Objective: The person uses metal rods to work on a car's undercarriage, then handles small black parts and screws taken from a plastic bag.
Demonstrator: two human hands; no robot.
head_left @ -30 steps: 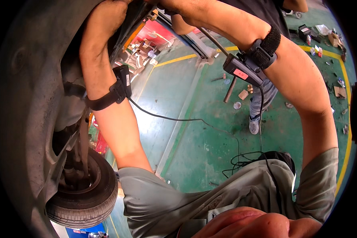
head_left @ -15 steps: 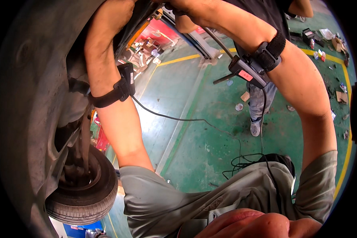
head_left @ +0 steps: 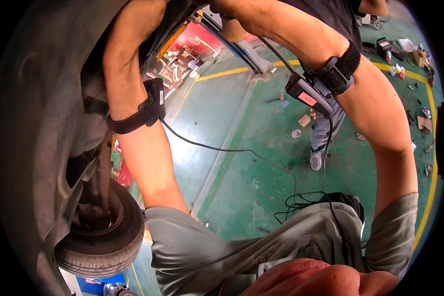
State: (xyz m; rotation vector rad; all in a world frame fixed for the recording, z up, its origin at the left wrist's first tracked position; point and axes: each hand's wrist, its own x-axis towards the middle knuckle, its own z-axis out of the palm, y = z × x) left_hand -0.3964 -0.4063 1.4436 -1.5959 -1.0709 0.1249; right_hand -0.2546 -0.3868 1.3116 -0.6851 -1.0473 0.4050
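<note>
Up at the top edge, my left hand [head_left: 148, 11] reaches into the dark gap beside the car's underside [head_left: 27, 113]. Its fingers are cut off or hidden, so any hold does not show. My right hand [head_left: 223, 5] also meets the top edge, with its fingers out of sight. A thin metal rod [head_left: 277, 53] slants down from beneath my right forearm; its ends are hidden, and who holds it I cannot tell. Black straps fix a small box to each forearm: the left box [head_left: 155, 97] and the right box [head_left: 308, 93].
A car wheel [head_left: 101, 241] hangs at lower left. Beyond my right arm stands another person in a black shirt [head_left: 325, 22] and jeans. Cables [head_left: 301, 203] trail near my body. Litter and cardboard [head_left: 424, 123] lie on the green floor at right; a lift post [head_left: 241, 52] stands behind.
My right forearm and its box have shifted slightly. A dark bar that stuck out below the right box no longer shows. My left arm has barely moved.
</note>
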